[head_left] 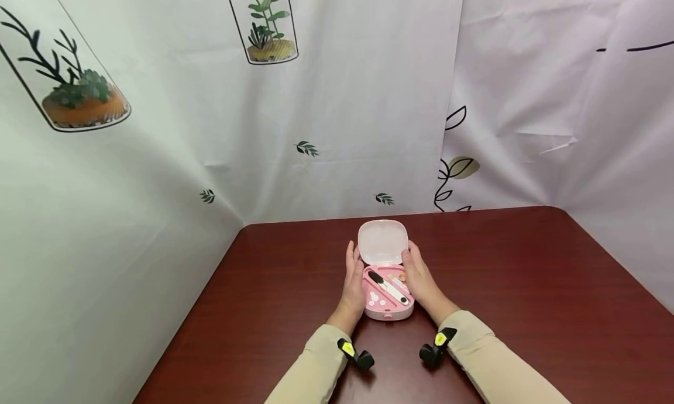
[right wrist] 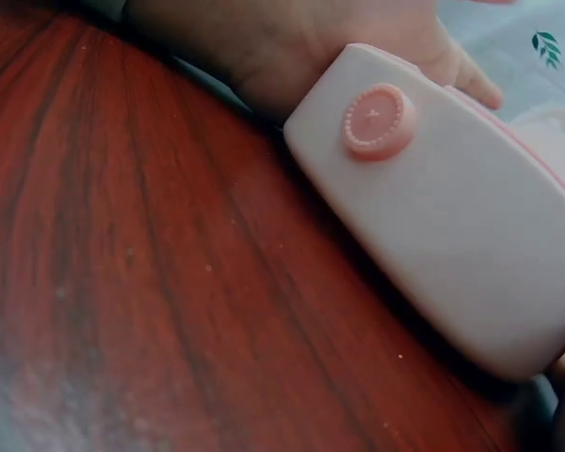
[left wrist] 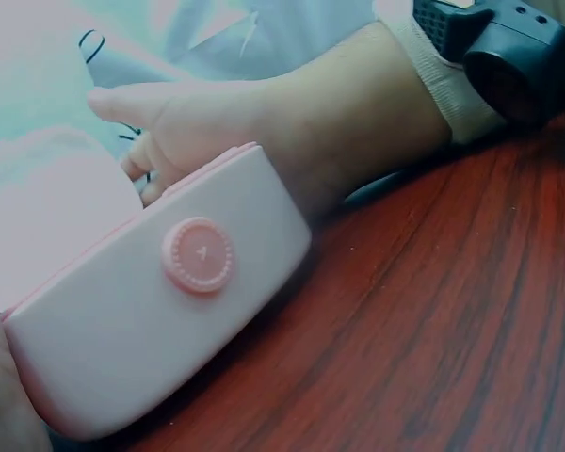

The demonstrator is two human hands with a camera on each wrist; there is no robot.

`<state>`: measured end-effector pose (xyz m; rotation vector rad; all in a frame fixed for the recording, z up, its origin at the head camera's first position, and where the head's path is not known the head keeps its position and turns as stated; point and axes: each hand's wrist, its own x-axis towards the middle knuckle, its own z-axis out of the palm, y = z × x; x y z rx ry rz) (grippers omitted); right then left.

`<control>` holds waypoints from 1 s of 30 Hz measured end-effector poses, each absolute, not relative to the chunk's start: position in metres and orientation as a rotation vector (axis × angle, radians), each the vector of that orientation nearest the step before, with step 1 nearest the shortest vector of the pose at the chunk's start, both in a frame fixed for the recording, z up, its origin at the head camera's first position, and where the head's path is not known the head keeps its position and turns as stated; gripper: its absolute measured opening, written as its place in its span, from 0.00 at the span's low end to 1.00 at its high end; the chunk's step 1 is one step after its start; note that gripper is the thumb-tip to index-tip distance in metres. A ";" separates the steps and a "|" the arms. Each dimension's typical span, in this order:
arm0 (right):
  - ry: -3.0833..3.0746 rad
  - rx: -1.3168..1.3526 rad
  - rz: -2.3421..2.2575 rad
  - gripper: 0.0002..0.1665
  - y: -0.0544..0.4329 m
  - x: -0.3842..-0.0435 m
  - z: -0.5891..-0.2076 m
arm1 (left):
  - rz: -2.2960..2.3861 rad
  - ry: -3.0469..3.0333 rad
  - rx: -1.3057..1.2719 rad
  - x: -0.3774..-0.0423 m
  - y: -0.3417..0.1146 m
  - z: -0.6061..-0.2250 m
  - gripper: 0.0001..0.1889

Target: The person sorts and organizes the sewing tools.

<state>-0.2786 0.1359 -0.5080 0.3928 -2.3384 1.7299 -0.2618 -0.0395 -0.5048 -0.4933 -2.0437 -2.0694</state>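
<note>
A pink-and-white plastic case (head_left: 388, 314) stands on the table with its translucent lid (head_left: 383, 241) raised at the back. Inside, a slim black-and-white tool (head_left: 388, 287) lies diagonally in the pink tray, with small white and orange-tipped pieces beside it. My left hand (head_left: 354, 287) rests along the case's left side, fingers extended toward the lid. Along the right side lies my right hand (head_left: 422, 276), its thumb near the lid's lower right edge. In the left wrist view, a round pink button (left wrist: 200, 256) shows on the case front. Both hands' far fingers are partly hidden.
The dark red wooden table (head_left: 284, 310) extends around the case. White printed cloth (head_left: 342, 111) hangs behind the table and at its sides. A black wrist camera (head_left: 363, 360) sits on the left sleeve and another black camera (head_left: 430, 355) on the right.
</note>
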 end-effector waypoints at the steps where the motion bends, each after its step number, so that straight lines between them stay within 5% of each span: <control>1: -2.323 0.394 1.716 0.33 0.136 -0.278 -0.508 | -2.039 -2.041 -0.502 -0.261 -0.039 -0.505 0.34; 30: -2.071 0.647 1.409 0.20 0.146 -0.264 -0.512 | -1.437 -2.131 -0.658 -0.229 -0.047 -0.512 0.26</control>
